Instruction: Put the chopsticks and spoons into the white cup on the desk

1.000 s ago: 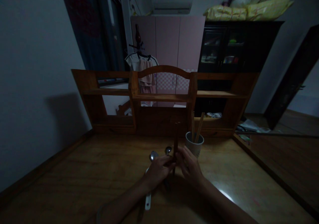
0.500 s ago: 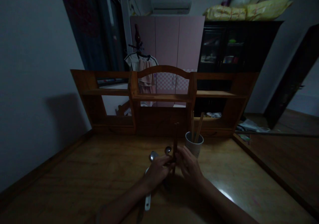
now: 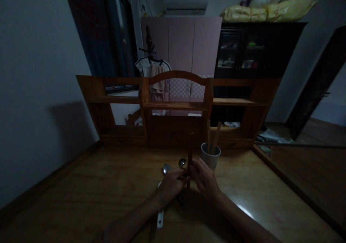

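The tabletop [image 3: 81,185] is smooth, grained wood with a glossy glare; the shelf unit [image 3: 175,106] is wood with a softer sheen. Dark chopsticks [image 3: 190,149] look wooden, the two spoon heads [image 3: 165,169] shiny metal, the white handle [image 3: 160,218] smooth plastic.

Dim; 1 white glare on the tabletop [image 3: 94,185], soft shadow on the wall [image 3: 32,55].

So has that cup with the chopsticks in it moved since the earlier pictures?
No. Judged against the wooden shelf unit behind it, the cup shows no visible shift either way, and the chopsticks in it lean as before.
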The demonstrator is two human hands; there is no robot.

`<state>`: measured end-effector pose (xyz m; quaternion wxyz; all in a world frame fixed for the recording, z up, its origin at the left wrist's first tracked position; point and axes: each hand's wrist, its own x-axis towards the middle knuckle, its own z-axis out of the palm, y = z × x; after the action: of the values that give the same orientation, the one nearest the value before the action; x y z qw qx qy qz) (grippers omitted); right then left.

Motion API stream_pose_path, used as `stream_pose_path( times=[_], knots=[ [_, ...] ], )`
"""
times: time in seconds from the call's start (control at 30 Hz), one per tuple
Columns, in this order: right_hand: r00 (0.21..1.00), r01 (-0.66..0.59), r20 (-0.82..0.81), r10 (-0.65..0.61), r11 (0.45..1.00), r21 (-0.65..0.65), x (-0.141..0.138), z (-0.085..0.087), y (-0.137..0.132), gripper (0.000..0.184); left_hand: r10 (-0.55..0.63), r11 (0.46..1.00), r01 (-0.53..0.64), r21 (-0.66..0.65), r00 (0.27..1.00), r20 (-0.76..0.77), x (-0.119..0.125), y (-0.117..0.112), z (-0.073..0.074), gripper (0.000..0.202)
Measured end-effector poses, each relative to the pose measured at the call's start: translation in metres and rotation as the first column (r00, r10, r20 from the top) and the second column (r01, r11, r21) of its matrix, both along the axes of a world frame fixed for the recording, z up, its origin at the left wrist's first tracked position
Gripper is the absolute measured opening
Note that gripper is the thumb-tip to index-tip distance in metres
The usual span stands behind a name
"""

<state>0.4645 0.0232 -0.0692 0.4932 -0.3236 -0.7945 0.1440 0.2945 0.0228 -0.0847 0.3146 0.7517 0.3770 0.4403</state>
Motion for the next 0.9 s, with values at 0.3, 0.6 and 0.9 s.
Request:
stream_pose_path(
  times=[0.3, 0.6, 0.9],
  knots=[
    [1.000, -0.018, -0.006, 0.018, 1.000, -0.014, -0.0008, 0.0024, -0.0010, 0.026, 0.002, 1.000, -0.002, -0.005, 1.000, 0.003, 0.0004, -0.0015, 0.0016, 0.025],
    [1.000, -0.007, -0.003, 0.007, 1.000, -0.003, -0.0005, 0.0014, -0.0018, 0.025, -0.013, 1.000, 0.013, -0.013, 1.000, 0.020, 0.0011, -0.0015, 0.0007, 0.023],
    [1.000, 0.005, 0.002, -0.005, 1.000, 0.025, -0.0008, 0.0005, -0.0019, 0.026, 0.013, 1.000, -0.013, 0.004, 0.999, -0.030, 0.0007, -0.0019, 0.0005, 0.022]
  ],
)
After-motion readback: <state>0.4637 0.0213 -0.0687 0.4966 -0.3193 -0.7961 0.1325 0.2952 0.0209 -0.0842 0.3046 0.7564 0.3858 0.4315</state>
